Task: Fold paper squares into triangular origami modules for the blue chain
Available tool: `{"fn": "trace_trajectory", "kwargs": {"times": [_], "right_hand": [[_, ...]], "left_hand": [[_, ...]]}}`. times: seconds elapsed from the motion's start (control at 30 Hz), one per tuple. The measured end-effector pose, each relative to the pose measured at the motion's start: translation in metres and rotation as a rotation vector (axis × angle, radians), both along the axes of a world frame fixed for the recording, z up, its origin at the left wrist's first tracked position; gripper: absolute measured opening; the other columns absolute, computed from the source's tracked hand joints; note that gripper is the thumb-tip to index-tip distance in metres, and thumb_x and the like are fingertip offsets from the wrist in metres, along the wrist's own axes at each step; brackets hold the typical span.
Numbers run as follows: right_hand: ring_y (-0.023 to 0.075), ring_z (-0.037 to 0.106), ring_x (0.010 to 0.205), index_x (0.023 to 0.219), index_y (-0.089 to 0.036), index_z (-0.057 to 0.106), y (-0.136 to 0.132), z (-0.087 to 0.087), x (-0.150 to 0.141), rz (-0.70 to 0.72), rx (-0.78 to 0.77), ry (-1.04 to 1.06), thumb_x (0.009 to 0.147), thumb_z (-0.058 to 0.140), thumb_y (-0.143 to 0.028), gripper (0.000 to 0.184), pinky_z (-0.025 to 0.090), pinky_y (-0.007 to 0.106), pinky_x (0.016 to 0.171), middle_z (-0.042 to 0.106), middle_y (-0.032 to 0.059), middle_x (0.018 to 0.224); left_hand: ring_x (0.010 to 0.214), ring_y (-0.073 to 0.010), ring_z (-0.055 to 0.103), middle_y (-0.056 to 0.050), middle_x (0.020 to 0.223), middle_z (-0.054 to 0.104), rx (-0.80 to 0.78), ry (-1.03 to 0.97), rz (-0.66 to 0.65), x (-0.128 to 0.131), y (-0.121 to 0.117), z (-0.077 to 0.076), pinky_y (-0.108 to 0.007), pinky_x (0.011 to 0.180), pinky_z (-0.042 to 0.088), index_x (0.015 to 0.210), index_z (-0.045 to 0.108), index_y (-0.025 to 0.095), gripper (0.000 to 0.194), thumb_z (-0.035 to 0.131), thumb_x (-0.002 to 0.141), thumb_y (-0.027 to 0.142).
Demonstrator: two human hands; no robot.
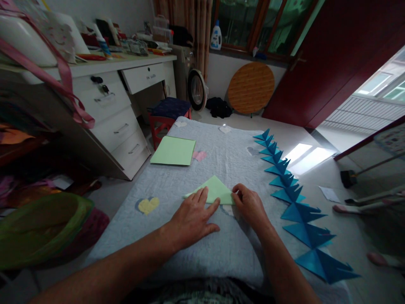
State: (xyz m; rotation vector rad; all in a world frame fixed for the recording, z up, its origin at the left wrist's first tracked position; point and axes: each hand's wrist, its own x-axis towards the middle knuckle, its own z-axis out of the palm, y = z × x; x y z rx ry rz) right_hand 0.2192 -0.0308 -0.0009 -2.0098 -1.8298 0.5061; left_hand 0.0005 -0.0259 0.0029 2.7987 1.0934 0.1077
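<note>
A light green sheet of paper [217,188], folded into a triangle, lies on the cloth-covered table in front of me. Fingers spread, my left hand [194,215] rests on its left part and lower edge. My right hand [249,204] pinches the triangle's right corner between thumb and fingers. Farther back on the left is a stack of square green paper [174,150]. Along the right edge stands a row of folded blue paper cranes [295,207], several of them, with pointed wings.
A grey-blue cloth with heart patches covers the table [126,236]. To the left are a white desk with drawers [110,122] and a lined green bin [44,228]. A stool [169,109] stands beyond the table, near an open washing machine [196,89].
</note>
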Motion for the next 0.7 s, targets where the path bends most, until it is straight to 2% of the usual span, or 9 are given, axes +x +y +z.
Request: {"fn": "trace_trajectory", "kwargs": {"times": [0.17,0.27,0.4,0.5,0.6,0.7], "right_hand": [[0.0191,0.061,0.069,0.098,-0.017,0.064,-0.005,0.012,0.008,-0.004,-0.038,-0.137,0.091,0.053,-0.017,0.013,0.038,0.028,0.066,0.067,0.0027,0.071],[0.0244,0.062,0.084,0.095,-0.015,0.066,-0.013,0.025,-0.001,-0.005,0.129,-0.279,0.091,0.053,-0.013,0.015,0.042,0.034,0.078,0.069,0.0092,0.085],[0.0254,0.061,0.101,0.100,-0.018,0.068,-0.028,0.036,-0.022,0.229,0.326,-0.190,0.092,0.047,-0.008,0.025,0.044,0.039,0.089,0.070,0.0105,0.110],[0.0265,0.057,0.118,0.110,-0.016,0.068,-0.037,0.035,-0.035,0.335,0.415,-0.157,0.091,0.045,-0.005,0.032,0.042,0.044,0.103,0.068,0.0122,0.124],[0.0243,0.057,0.124,0.129,-0.013,0.060,-0.045,0.027,-0.045,0.474,0.340,-0.082,0.093,0.046,-0.009,0.039,0.043,0.044,0.109,0.064,0.0145,0.133],[0.0284,0.054,0.132,0.141,-0.007,0.050,-0.051,0.014,-0.051,0.435,0.196,-0.052,0.094,0.054,-0.020,0.049,0.045,0.047,0.111,0.059,0.0193,0.140]], "left_hand": [[0.144,-0.0437,0.037,-0.021,0.156,0.038,-0.019,-0.007,-0.018,-0.004,-0.001,-0.006,-0.058,0.112,0.037,0.149,0.045,0.031,0.081,0.060,0.081,0.072],[0.144,-0.0436,0.036,-0.020,0.157,0.037,-0.018,-0.023,-0.012,-0.005,-0.003,-0.007,-0.057,0.112,0.037,0.149,0.043,0.032,0.080,0.059,0.082,0.072],[0.143,-0.0447,0.038,-0.021,0.156,0.039,-0.008,-0.037,0.003,-0.004,-0.004,-0.006,-0.058,0.110,0.039,0.147,0.047,0.031,0.079,0.067,0.079,0.067],[0.141,-0.0443,0.040,-0.022,0.154,0.041,0.006,-0.064,-0.003,-0.004,-0.005,-0.007,-0.059,0.110,0.040,0.142,0.054,0.028,0.074,0.070,0.079,0.064],[0.139,-0.0427,0.044,-0.023,0.151,0.044,0.028,-0.082,-0.006,-0.004,-0.004,-0.011,-0.056,0.111,0.040,0.137,0.058,0.022,0.066,0.068,0.083,0.058],[0.137,-0.0413,0.047,-0.024,0.149,0.046,0.051,-0.084,-0.013,-0.004,-0.003,-0.013,-0.053,0.113,0.041,0.138,0.057,0.019,0.061,0.067,0.086,0.049]]}}
